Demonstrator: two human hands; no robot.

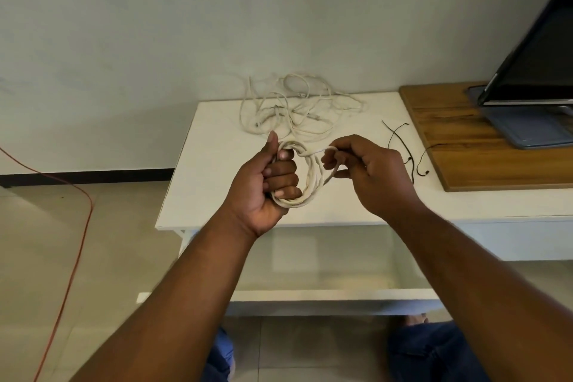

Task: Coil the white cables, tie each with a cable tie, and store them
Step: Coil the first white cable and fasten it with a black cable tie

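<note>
White cable coil (311,183) is hanging just above the white tabletop (210,183), held in the left hand (269,183), whose grip is clamping around the loops with the thumb pointing up. The right hand (369,170), just beside it, is pinching the coil's loose end, its grip closing on that strand. More white cables (294,105) are lying tangled near the tabletop's far edge. Black cable ties (409,161) are lying to the right, beside a wooden board (459,146) carrying a dark monitor (545,49).
</note>
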